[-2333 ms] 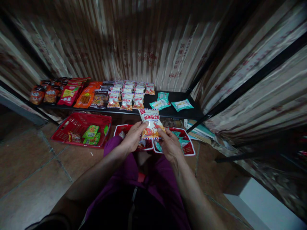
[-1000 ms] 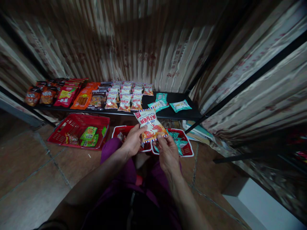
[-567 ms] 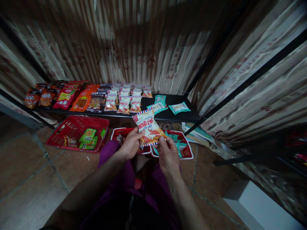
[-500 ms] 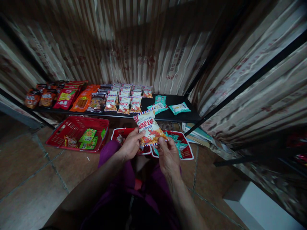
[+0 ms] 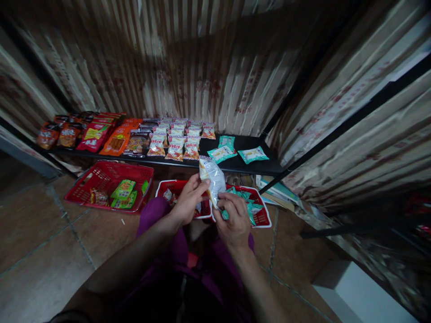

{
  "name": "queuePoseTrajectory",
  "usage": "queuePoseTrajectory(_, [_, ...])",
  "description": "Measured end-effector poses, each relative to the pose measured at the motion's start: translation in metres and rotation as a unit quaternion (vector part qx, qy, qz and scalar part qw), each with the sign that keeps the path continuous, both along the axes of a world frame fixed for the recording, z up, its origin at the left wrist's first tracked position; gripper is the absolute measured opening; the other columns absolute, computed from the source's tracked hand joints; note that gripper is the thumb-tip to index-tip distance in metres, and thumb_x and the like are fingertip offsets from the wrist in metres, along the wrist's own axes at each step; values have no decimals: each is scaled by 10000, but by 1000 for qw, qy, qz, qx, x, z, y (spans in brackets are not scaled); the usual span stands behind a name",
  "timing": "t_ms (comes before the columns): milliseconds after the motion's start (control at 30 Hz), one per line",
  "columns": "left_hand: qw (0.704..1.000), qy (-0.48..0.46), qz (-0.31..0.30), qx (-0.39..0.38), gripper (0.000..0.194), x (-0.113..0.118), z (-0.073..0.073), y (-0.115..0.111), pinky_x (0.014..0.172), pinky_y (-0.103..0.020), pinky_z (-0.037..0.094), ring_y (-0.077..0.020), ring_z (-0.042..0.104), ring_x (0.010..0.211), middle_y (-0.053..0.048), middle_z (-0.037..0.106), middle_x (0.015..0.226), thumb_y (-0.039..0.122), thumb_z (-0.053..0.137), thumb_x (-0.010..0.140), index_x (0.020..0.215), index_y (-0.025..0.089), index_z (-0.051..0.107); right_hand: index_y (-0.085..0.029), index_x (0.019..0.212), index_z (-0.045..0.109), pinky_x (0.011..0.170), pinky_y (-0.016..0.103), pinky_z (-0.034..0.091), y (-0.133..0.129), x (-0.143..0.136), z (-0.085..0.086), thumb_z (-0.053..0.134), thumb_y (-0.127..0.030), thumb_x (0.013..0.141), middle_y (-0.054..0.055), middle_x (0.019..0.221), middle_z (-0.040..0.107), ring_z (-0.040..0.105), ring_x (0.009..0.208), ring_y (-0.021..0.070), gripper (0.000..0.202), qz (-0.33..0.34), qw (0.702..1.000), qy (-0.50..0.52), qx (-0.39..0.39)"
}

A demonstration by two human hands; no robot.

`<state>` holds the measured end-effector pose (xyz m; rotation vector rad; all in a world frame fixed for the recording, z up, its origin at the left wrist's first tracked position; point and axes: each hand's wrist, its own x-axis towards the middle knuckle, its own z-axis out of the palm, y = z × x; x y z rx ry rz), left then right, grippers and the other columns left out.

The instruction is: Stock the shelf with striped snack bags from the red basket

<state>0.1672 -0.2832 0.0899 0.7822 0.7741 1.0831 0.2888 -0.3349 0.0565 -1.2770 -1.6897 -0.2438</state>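
Observation:
A snack bag (image 5: 214,177) is held between both hands above the red baskets, turned so that its pale printed back shows. My left hand (image 5: 191,197) grips its left edge, thumb on top. My right hand (image 5: 234,217) pinches the lower right end with curled fingers. On the black shelf (image 5: 198,168) in front stand rows of similar white-and-orange snack bags (image 5: 174,148). To their right lie a few teal snack bags (image 5: 253,154). Beneath my hands, a red basket with a white rim (image 5: 266,220) holds teal packets (image 5: 251,206).
Orange, red and dark snack packs (image 5: 92,137) fill the shelf's left part. A red basket (image 5: 101,168) with green packets (image 5: 124,195) sits on the tiled floor at left. Black metal posts (image 5: 292,163) frame the shelf. A white box (image 5: 367,291) stands at lower right.
The snack bag has been turned over from its printed front with red lettering to its pale back, and tilted more upright. My right hand's fingers have curled around its lower end.

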Motion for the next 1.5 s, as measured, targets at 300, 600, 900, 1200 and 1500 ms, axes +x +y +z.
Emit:
queuePoseTrajectory(300, [996, -8, 89, -16, 389, 1, 5, 13, 570, -194, 411, -92, 531, 585, 1, 624, 703, 497, 714, 667, 841, 159, 631, -229, 782, 600, 820, 382, 460, -9, -9, -6, 525, -64, 796, 51, 939, 662, 520, 948, 226, 181, 10, 995, -85, -42])
queuePoseTrajectory(600, [989, -39, 142, -32, 279, 2, -9, 27, 663, -205, 442, -111, 575, 662, 0, 634, 699, 422, 667, 747, 849, 164, 640, -226, 972, 602, 897, 436, 446, -20, -16, -19, 652, -189, 777, 79, 1030, 617, 544, 1023, 233, 205, -8, 998, 58, -36])
queuePoseTrajectory(900, [992, -55, 112, -26, 329, 6, -12, 23, 675, -222, 454, -118, 589, 666, -21, 660, 783, 455, 677, 723, 875, 166, 634, -223, 803, 652, 685, 309, 562, -15, -28, -15, 790, -461, 596, -13, 790, 688, 637, 704, 139, 345, 113, 603, 719, -327])
queuePoseTrajectory(1200, [995, 24, 95, 14, 349, 4, -8, 24, 679, -233, 420, -135, 562, 686, -28, 655, 734, 508, 620, 748, 735, 161, 650, -183, 664, 673, 448, 159, 489, -9, -30, -16, 892, -292, 428, -51, 603, 658, 562, 492, 67, 340, 67, 575, 748, -326])
queuePoseTrajectory(1500, [991, 97, 67, 57, 224, -5, -2, 40, 608, -209, 364, -112, 499, 617, -1, 618, 647, 325, 600, 767, 617, 160, 621, -186, 663, 679, 483, 160, 490, -11, -39, -18, 884, -270, 455, -44, 634, 676, 590, 532, 70, 303, 79, 553, 767, -316])
